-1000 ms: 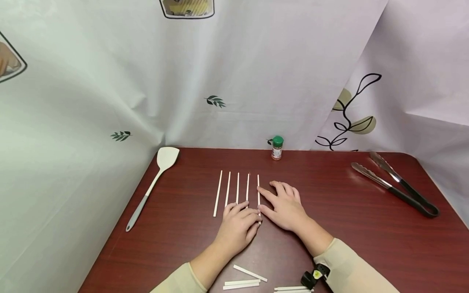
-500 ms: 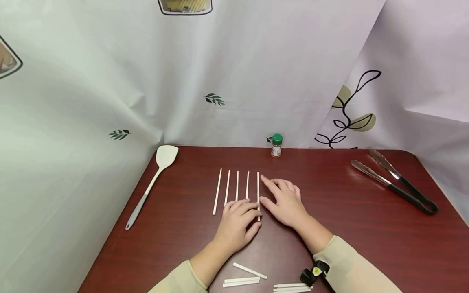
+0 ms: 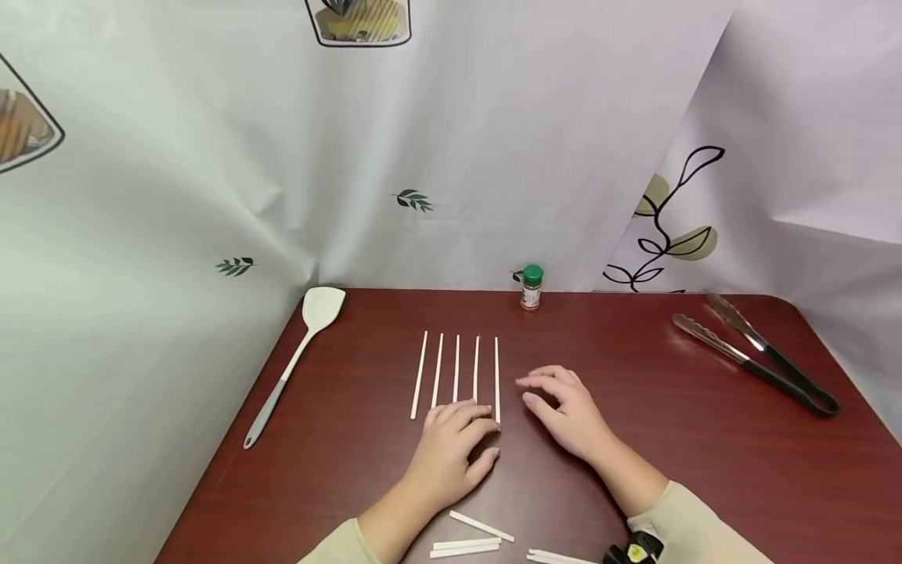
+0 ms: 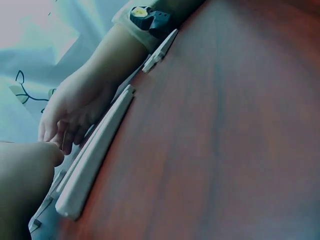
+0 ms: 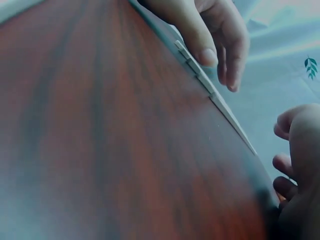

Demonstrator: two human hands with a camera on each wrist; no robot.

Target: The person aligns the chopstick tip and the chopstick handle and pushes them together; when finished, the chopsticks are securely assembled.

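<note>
Several thin white sticks stand side by side in a row on the table in the head view, the rightmost stick (image 3: 496,368) straight and lengthwise. My left hand (image 3: 451,454) lies over the near ends of the row, fingers loosely bent, index fingertip right at the rightmost stick's lower end and thumb apart from it. Part of the middle sticks is hidden under those fingers. To the right of the row, my right hand (image 3: 567,415) hovers with relaxed fingers and holds nothing. In the right wrist view the left hand (image 5: 210,35) shows beside a line of sticks (image 5: 225,107).
More white sticks (image 3: 465,544) lie near the front edge, with another small pile (image 3: 557,557) to their right. A white spatula (image 3: 292,356) lies at left, metal tongs (image 3: 764,360) at right. A green-capped spice bottle (image 3: 532,287) stands at the back by the white curtain (image 3: 479,117).
My right hand has left the rightmost stick and drawn back to the right. My left hand has slid slightly toward me, thumb moving off the stick's end. The row of sticks stays put.
</note>
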